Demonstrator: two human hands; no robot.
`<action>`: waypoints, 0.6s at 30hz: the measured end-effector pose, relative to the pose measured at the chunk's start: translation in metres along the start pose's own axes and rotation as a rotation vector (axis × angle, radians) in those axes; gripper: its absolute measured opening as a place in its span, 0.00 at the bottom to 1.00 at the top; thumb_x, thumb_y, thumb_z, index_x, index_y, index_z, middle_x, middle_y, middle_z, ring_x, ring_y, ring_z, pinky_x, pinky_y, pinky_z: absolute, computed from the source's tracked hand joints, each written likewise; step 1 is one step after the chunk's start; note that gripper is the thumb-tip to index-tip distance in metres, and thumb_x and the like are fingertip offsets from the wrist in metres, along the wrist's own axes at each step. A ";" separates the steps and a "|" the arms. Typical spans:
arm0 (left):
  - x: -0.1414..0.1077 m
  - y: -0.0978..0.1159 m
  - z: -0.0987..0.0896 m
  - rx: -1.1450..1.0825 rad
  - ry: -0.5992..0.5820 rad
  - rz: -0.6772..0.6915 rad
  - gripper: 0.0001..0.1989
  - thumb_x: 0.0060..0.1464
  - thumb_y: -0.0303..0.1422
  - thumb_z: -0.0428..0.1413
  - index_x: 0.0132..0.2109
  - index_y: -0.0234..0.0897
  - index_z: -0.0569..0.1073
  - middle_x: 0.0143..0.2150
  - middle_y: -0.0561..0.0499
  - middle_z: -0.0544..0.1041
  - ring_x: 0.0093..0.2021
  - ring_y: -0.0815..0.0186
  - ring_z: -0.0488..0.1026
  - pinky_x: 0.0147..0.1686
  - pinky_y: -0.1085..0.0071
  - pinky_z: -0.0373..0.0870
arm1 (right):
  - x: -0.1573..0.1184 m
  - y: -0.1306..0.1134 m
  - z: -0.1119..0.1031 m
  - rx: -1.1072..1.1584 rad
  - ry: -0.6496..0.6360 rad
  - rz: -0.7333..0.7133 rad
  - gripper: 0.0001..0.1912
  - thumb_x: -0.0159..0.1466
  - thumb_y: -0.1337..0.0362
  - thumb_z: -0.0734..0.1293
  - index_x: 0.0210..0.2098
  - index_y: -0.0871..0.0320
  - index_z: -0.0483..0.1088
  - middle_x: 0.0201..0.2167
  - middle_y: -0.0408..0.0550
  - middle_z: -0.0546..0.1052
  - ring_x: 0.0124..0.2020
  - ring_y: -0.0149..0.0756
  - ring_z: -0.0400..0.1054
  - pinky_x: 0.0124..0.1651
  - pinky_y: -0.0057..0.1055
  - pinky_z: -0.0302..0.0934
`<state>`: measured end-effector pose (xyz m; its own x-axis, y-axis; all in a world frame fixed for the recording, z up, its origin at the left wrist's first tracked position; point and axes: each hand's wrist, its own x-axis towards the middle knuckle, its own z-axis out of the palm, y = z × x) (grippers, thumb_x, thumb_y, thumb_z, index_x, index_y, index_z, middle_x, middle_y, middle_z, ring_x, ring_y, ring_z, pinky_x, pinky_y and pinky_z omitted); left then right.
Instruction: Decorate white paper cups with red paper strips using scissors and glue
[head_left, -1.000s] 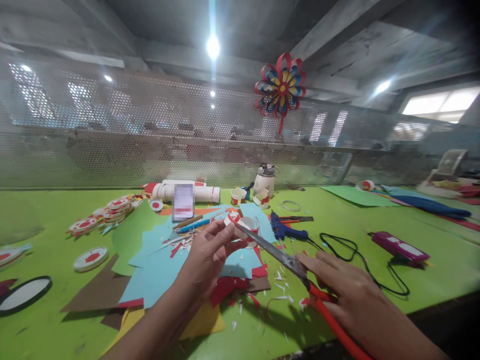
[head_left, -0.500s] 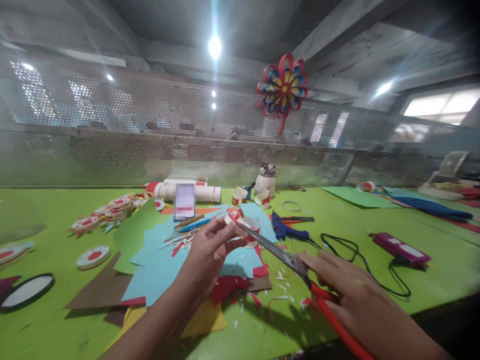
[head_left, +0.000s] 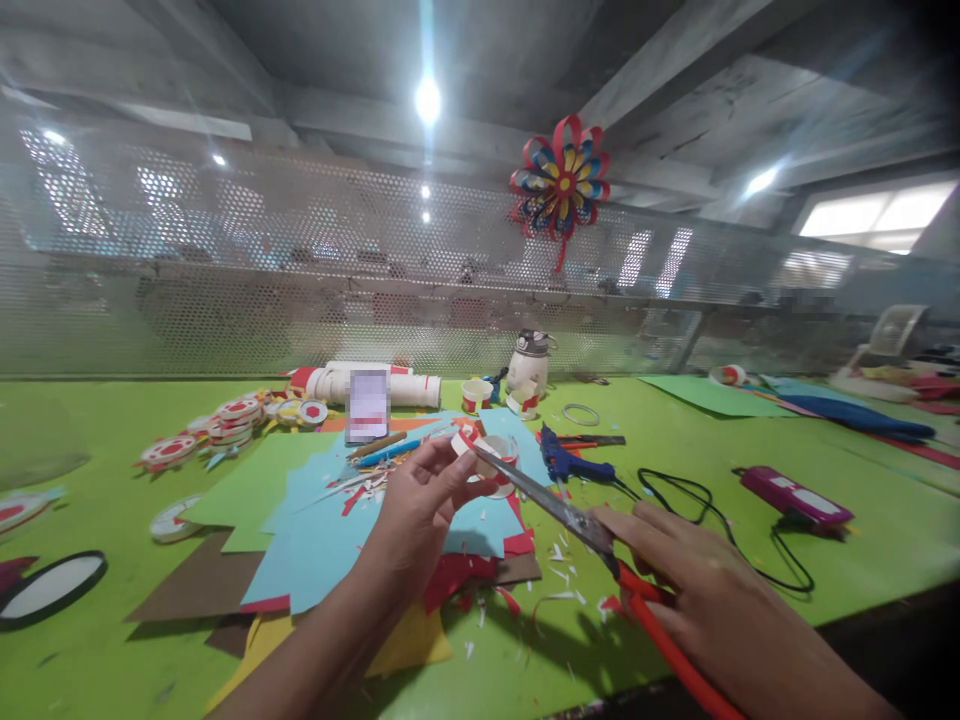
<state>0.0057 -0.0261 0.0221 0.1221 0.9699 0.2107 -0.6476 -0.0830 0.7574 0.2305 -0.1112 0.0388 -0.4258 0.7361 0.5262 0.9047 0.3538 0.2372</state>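
Observation:
Between the thumb and fingers of my left hand [head_left: 424, 500] is a small white paper piece with red strips [head_left: 466, 440], partly covered by the fingertips. My right hand [head_left: 697, 580] grips scissors [head_left: 559, 510] by their red handles. The blades look nearly closed, and their tips meet the white-and-red piece; whether paper lies between them I cannot tell. Just behind it stands a white paper cup [head_left: 496, 455] with red trim, partly hidden. Light blue paper sheets [head_left: 322, 550] lie beneath my left hand, with paper scraps [head_left: 559, 575] strewn to their right.
A blue glue gun [head_left: 574, 460] and a purple power strip [head_left: 795, 497] with a black cord lie to the right. Behind are a phone [head_left: 367, 405], white tubes [head_left: 416, 390] and a bottle [head_left: 529, 365]. Decorated discs [head_left: 240, 412] are piled at left; a paper flower [head_left: 565, 185] hangs on the mesh.
The green sheet at left, curled up before, now lies flatter and overlaps a white disc. The view has shifted slightly. Both hands keep nearly the same pose, scissor tips still at the piece.

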 end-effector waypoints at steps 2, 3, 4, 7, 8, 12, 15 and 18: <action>0.000 0.000 0.000 -0.006 -0.008 -0.001 0.11 0.45 0.30 0.66 0.37 0.32 0.76 0.39 0.46 0.77 0.37 0.63 0.75 0.35 0.67 0.74 | 0.000 0.000 0.000 0.006 -0.011 0.005 0.22 0.53 0.72 0.63 0.47 0.61 0.74 0.41 0.58 0.79 0.38 0.45 0.77 0.36 0.35 0.74; 0.000 0.000 0.000 -0.006 -0.014 0.000 0.10 0.45 0.30 0.65 0.37 0.32 0.76 0.38 0.46 0.77 0.37 0.63 0.75 0.35 0.67 0.73 | 0.001 0.000 0.000 0.010 -0.017 0.007 0.22 0.53 0.72 0.63 0.47 0.60 0.74 0.41 0.58 0.79 0.38 0.45 0.77 0.36 0.35 0.74; 0.000 0.000 0.000 -0.002 -0.019 0.004 0.10 0.46 0.30 0.65 0.36 0.32 0.76 0.38 0.46 0.77 0.37 0.63 0.75 0.35 0.67 0.73 | 0.000 0.000 0.001 0.014 -0.020 0.008 0.22 0.53 0.72 0.63 0.47 0.60 0.74 0.41 0.58 0.79 0.38 0.45 0.77 0.37 0.36 0.74; -0.001 0.000 0.000 0.023 -0.031 0.013 0.08 0.48 0.30 0.64 0.36 0.32 0.76 0.37 0.47 0.76 0.37 0.64 0.75 0.36 0.66 0.74 | -0.001 0.000 0.002 0.017 -0.034 0.014 0.22 0.53 0.72 0.64 0.48 0.60 0.74 0.40 0.57 0.79 0.39 0.45 0.76 0.37 0.36 0.74; -0.001 -0.001 0.000 0.032 -0.035 0.014 0.08 0.49 0.31 0.63 0.36 0.32 0.76 0.37 0.47 0.76 0.37 0.64 0.75 0.36 0.66 0.74 | -0.001 0.000 0.003 0.017 -0.041 0.018 0.22 0.53 0.72 0.64 0.48 0.60 0.74 0.41 0.58 0.79 0.39 0.45 0.76 0.37 0.37 0.74; -0.001 -0.002 -0.002 0.034 -0.044 0.013 0.08 0.49 0.31 0.63 0.37 0.32 0.76 0.37 0.47 0.76 0.36 0.65 0.74 0.37 0.67 0.74 | -0.003 0.001 0.006 0.028 -0.052 0.029 0.23 0.54 0.72 0.64 0.49 0.60 0.73 0.43 0.58 0.79 0.42 0.47 0.76 0.39 0.38 0.74; 0.000 -0.003 -0.003 0.030 -0.052 0.014 0.08 0.50 0.31 0.63 0.37 0.32 0.76 0.38 0.47 0.76 0.37 0.65 0.75 0.36 0.67 0.74 | -0.003 0.001 0.008 0.038 -0.056 0.032 0.24 0.52 0.73 0.64 0.49 0.60 0.73 0.43 0.58 0.79 0.42 0.47 0.76 0.39 0.37 0.74; 0.000 -0.003 -0.002 0.035 -0.065 0.021 0.08 0.51 0.31 0.62 0.38 0.32 0.76 0.38 0.46 0.77 0.38 0.65 0.75 0.37 0.68 0.74 | -0.004 0.001 0.010 0.048 -0.060 0.049 0.25 0.52 0.74 0.64 0.49 0.59 0.73 0.44 0.57 0.79 0.42 0.46 0.76 0.40 0.37 0.74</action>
<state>0.0062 -0.0248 0.0182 0.1584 0.9509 0.2659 -0.6240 -0.1123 0.7733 0.2326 -0.1080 0.0294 -0.3820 0.7859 0.4863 0.9236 0.3424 0.1723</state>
